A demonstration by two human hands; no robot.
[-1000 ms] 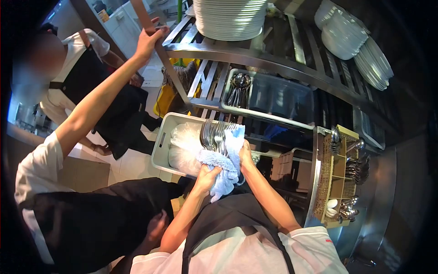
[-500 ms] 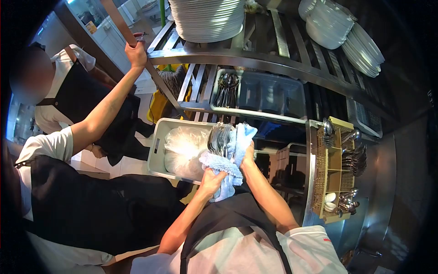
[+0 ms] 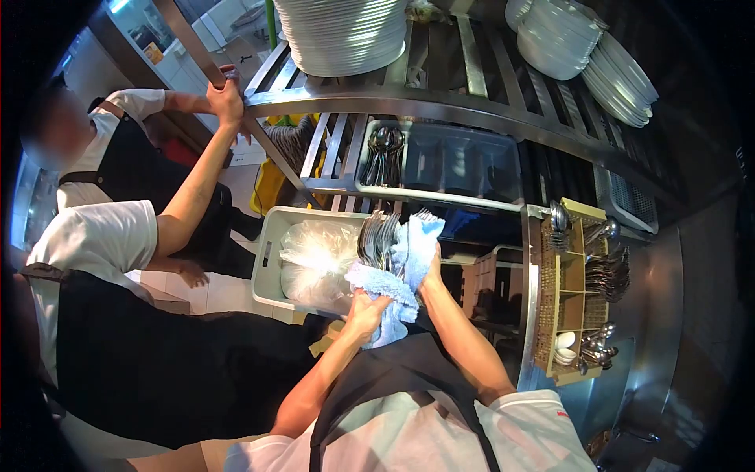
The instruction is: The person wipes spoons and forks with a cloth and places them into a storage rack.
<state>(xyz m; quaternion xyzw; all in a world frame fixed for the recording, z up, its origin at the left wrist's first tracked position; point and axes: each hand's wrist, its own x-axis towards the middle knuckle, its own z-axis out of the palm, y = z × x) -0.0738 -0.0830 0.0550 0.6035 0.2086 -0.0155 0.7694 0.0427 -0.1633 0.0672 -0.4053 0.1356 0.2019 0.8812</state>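
Note:
A bundle of forks (image 3: 378, 238) stands upright, its lower part wrapped in a light blue cloth (image 3: 397, 293). My left hand (image 3: 366, 314) is closed round the cloth at the lower ends of the forks. On the other side, my right hand (image 3: 432, 273) grips the raised part of the same cloth, with some fork tips showing above it. Most of its fingers are hidden by the cloth. Just beyond my hands, a grey bin (image 3: 268, 271) holds a clear plastic bag (image 3: 314, 256).
A slatted metal shelf (image 3: 346, 101) carries stacked white plates (image 3: 342, 35) and bowls (image 3: 554, 46). Below is a divided tray (image 3: 440, 194) with spoons. On the right, a yellow rack (image 3: 568, 295) holds cutlery. Two people in aprons stand at the left, a hand (image 3: 226, 102) on the shelf post.
My hands keep their hold on the cloth and forks, with the cloth shifted slightly. The nearer co-worker has leaned forward, and the farther one's arm has moved toward the post.

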